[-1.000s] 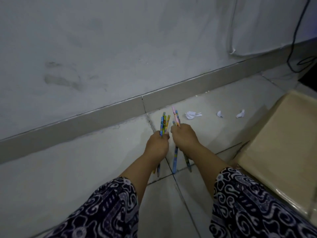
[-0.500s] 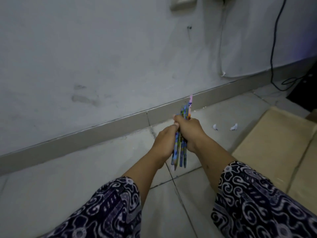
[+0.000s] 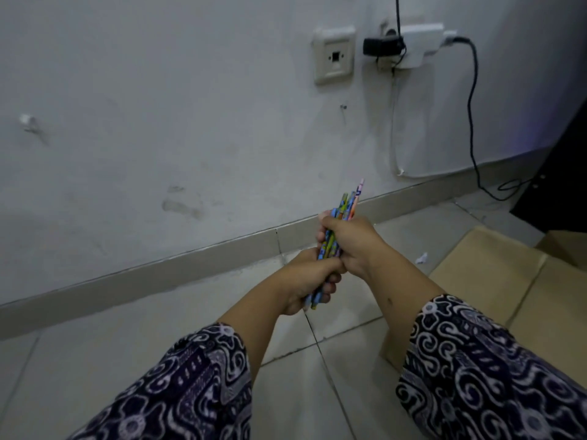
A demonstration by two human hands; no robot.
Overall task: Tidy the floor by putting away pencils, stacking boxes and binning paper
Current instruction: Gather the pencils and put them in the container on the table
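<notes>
Bundle of slim colourful printed pencils (image 3: pixel 330 246), mostly blue with green, yellow and orange patches and one pink shaft standing tallest, held in the air above the pale tiled floor (image 3: pixel 178 319), in front of the grey skirting board (image 3: pixel 158 274). Tilted slightly right at the top, upper ends fanned a little, lower ends poking out below the lower fist. Print on the shafts too small and blurred to read.

Right hand (image 3: pixel 352 242) closed round the upper part of the bundle, fingers wrapped tight, thumb side toward the wall. Left hand (image 3: pixel 309 281) closed round the lower part, just beneath and touching the right, knuckles curled over the shafts. Both fists clamped on the same bundle, stacked one above the other. Forearms bare, ending in dark patterned sleeves (image 3: pixel 190 385) with pale swirls.

To the right, flat tan cardboard boxes (image 3: pixel 482 277) lying on the floor, one edge near the right forearm. Small crumpled scrap of white paper (image 3: pixel 421 258) on the tiles between the boxes and the skirting, well apart from the hands.

On the scuffed white wall (image 3: pixel 158 122), a cream square wall plate (image 3: pixel 334 55) and, beside it, a white socket with a black plug (image 3: pixel 384 47); black cable (image 3: pixel 473 122) hanging down to the floor. No legible writing on either.
</notes>
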